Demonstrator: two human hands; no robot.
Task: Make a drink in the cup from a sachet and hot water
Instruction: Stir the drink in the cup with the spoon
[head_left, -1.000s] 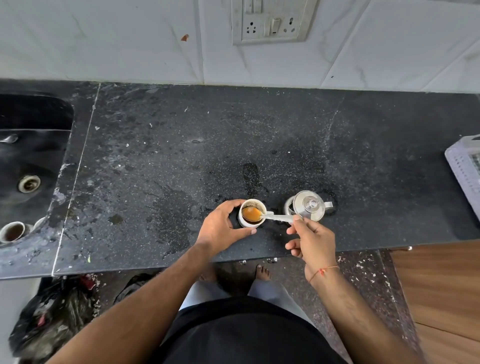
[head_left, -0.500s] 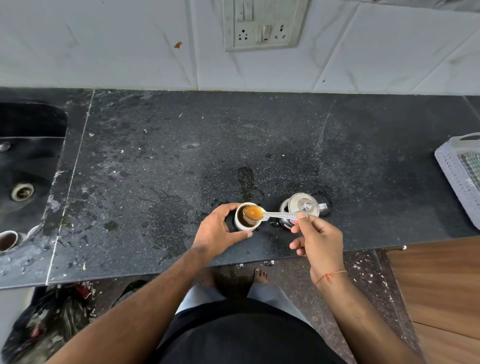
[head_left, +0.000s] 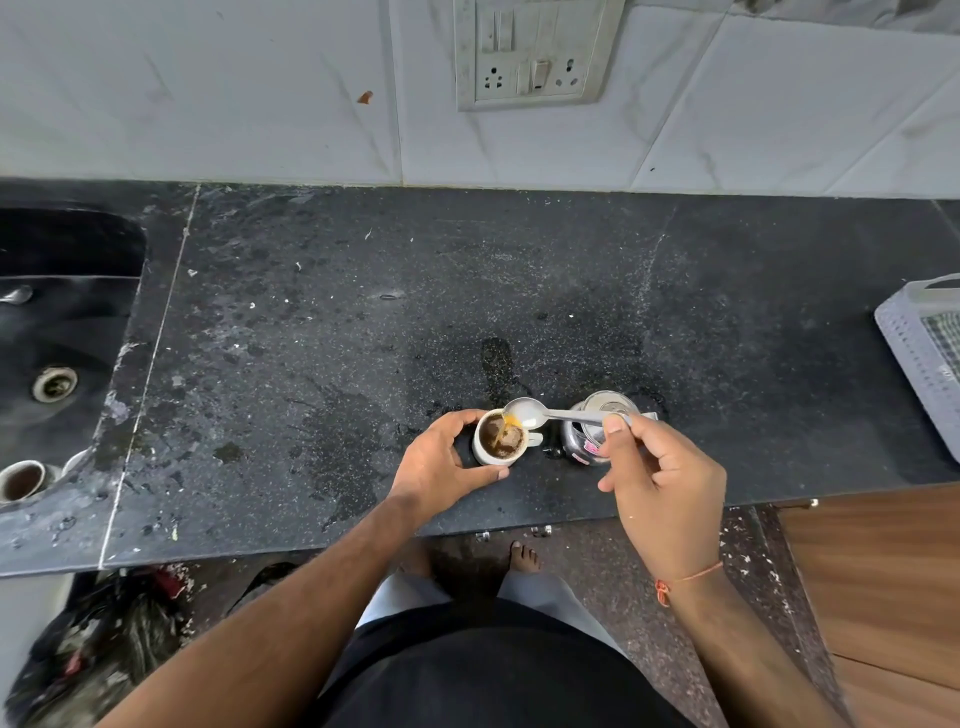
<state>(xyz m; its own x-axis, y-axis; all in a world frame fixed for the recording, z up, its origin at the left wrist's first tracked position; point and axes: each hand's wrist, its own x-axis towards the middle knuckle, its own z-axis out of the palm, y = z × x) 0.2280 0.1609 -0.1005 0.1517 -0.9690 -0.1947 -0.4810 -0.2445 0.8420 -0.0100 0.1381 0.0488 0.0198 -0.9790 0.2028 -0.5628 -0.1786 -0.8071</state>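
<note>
We see a black counter (head_left: 519, 291) under a tiled wall (head_left: 208, 88) with a socket plate (head_left: 530, 52); sink (head_left: 57, 332) far out past the left-hand side, a second cup (head_left: 22, 480) at its near corner, a plastic basket (head_left: 930, 358) far out past the right-hand side. Left hand (head_left: 441, 467) wraps the cup (head_left: 500, 439), thumb on the near wall, fingers curled round the far wall, so the cup sits right between them, upright on the counter. Right hand (head_left: 660, 478) pinches the spoon (head_left: 550, 414) handle between thumb and forefinger, other fingers curled loosely under. A steel kettle (head_left: 597, 431) stands just beyond those fingertips, beside the cup, lid on. What changed: half a second ago the spoon bowl was level and full of orange liquid over the cup; now it's raised and tipped, nearly empty, a thin orange stream falling off its near edge into the dark drink. Surface looks speckled with undissolved bits. We judge this as lift-and-pour mixing, water and powder already in, task near its end. Sachet not visible. Spill risk low, since the stream lands inside the rim.
</note>
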